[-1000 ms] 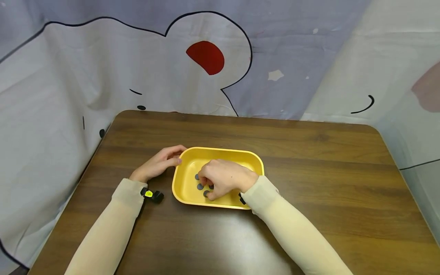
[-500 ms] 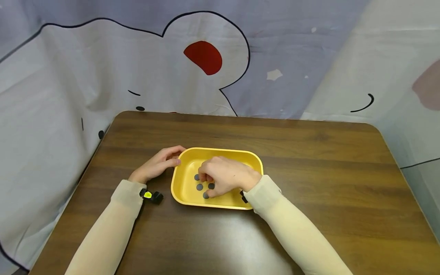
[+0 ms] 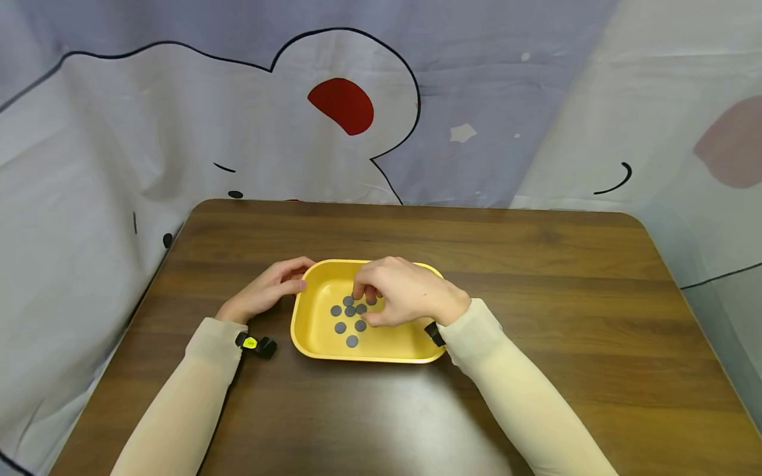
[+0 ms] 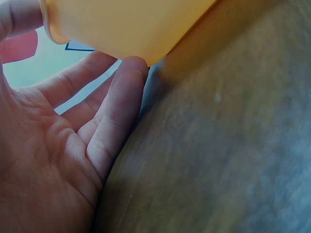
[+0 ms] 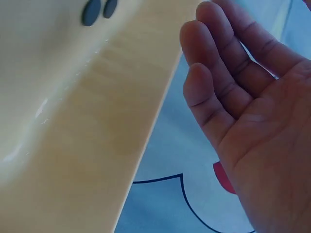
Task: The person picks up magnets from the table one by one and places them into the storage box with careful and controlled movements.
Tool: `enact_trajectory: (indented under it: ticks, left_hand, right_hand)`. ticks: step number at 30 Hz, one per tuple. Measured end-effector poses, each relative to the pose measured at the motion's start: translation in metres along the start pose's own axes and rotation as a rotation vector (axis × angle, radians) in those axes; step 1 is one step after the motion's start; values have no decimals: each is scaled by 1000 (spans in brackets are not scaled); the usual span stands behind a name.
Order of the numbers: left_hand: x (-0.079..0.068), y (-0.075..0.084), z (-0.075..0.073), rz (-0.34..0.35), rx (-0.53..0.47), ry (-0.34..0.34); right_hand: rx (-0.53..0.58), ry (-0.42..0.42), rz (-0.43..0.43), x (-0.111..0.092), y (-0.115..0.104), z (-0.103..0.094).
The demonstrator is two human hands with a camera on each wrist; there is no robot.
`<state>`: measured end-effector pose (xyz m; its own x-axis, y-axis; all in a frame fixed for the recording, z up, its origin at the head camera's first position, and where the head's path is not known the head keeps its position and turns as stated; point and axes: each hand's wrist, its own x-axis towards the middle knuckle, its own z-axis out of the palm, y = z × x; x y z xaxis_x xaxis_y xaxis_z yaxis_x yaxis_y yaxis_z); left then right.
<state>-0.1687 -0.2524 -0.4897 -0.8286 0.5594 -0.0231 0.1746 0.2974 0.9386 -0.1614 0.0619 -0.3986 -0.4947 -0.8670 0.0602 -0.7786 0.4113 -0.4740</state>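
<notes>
A yellow rectangular tray (image 3: 321, 344) sits on the table, with several small flat grey discs (image 3: 340, 327) spread over its left half. At its left end my left hand (image 3: 268, 287) holds the rim. In the left wrist view the thumb (image 4: 24, 18) lies over the rim and the other fingers touch the outer wall. Over the tray my right hand (image 3: 405, 291) hovers, fingers bent, thumb and fingertips apart around some discs. Three bent fingers show in the right wrist view with nothing in them; whether fingertips touch a disc is unclear.
The brown wooden table (image 3: 536, 297) extends around the tray. A printed curtain (image 3: 178, 132) hangs behind its far edge and along both sides. Black wrist cameras are strapped to both wrists, the left one (image 3: 264, 347) showing beside the tray.
My right hand has shifted right and toward the far side of the tray, with thumb and fingers spread wider. More grey discs now show under it. My left hand stays at the rim.
</notes>
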Motion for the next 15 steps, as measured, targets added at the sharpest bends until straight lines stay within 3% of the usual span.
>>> enact_trajectory:
  ticks: [8,15]
  left_hand:
    - [-1,-1,1,18,-7,-4]
    - [-1,-2,1,18,-8,-3]
  right_hand:
    - [63,137,-49,-13,3,-17]
    - [59,213,52,-48,22,-32]
